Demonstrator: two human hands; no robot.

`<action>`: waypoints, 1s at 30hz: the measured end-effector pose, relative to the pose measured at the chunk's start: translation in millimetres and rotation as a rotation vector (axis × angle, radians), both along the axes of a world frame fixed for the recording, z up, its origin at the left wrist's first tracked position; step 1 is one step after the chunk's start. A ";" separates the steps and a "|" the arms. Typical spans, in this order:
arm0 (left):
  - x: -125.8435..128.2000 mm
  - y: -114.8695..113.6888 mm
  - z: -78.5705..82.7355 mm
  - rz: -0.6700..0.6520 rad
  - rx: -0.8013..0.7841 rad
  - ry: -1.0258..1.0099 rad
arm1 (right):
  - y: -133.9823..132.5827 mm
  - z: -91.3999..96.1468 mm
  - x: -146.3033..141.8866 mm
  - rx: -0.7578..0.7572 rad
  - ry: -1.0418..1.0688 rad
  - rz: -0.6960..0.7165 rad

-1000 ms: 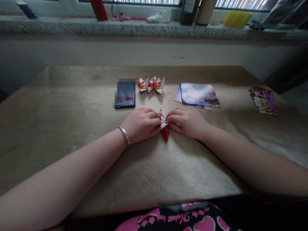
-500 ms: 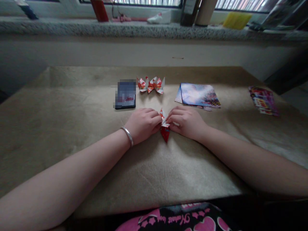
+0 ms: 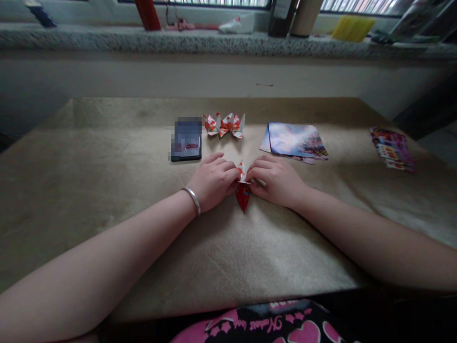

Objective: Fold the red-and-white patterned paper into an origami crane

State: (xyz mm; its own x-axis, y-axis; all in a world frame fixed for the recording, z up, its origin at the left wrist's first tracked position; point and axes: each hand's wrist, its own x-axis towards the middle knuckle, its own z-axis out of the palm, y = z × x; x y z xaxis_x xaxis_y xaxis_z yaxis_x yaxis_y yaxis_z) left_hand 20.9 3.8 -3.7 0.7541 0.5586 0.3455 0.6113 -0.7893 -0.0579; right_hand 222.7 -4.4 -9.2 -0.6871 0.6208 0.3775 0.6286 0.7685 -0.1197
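Right, both hands are on the folded paper piece [image 3: 243, 193], mid-worktop [image 3: 89, 190], just in front of me. Left hand [image 3: 213, 181] and right hand [image 3: 276, 180] meet at its upper part, fingers curled and closed, pinching the paper between their tips. Its red point faces me and lies on the worktop cloth; a small white-and-red tip sticks up between the fingertips.

Changes over the last second:
- Piece sits slightly further from me than a second ago, and the visible top tip is smaller. Looks like the fingers have worked further over it.
- Left hand's index finger is now lifted and stretched a bit toward the phone [image 3: 185, 139]; earlier it was tucked in with the rest.
- Right hand barely moved.
- Everything else on the worktop stayed put.

My read: small regrip on a crease, not a release. Fold under way, piece not finished.

Around it: phone lies flat just beyond the left hand, apart from it. Row of finished folded figures [image 3: 224, 125] stands beside the phone, further back. Stack of printed sheets [image 3: 296, 141] beyond the right hand, not touching. Another printed packet [image 3: 392, 148] far right, well apart. Silver bangle [image 3: 193, 200] on the left wrist.
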 end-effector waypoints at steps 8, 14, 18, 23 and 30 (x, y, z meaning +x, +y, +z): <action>-2.4 1.6 -2.0 0.007 -0.055 -0.031 | 1.2 -2.0 -1.8 0.032 -0.023 -0.011; -0.3 1.2 -1.3 -0.004 -0.043 -0.037 | 2.8 -3.9 -4.0 -0.008 0.035 -0.020; 3.0 2.6 -2.7 0.027 -0.149 -0.099 | 5.2 -7.3 -3.5 -0.148 0.134 -0.060; 1.6 5.4 -6.5 0.013 -0.268 -0.211 | 6.7 -7.2 -2.2 -0.262 0.204 -0.073; -0.6 10.5 -10.7 0.096 -0.366 -0.305 | 6.8 -4.9 -4.3 -0.273 0.249 -0.166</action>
State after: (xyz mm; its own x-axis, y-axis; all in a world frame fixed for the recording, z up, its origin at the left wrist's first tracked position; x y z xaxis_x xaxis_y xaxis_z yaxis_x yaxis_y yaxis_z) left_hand 20.3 14.3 -14.5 0.5880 0.7469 0.3105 0.6282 -0.6635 0.4063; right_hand 218.3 2.4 -14.1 -0.4777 0.8158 0.3259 0.6673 0.5782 -0.4694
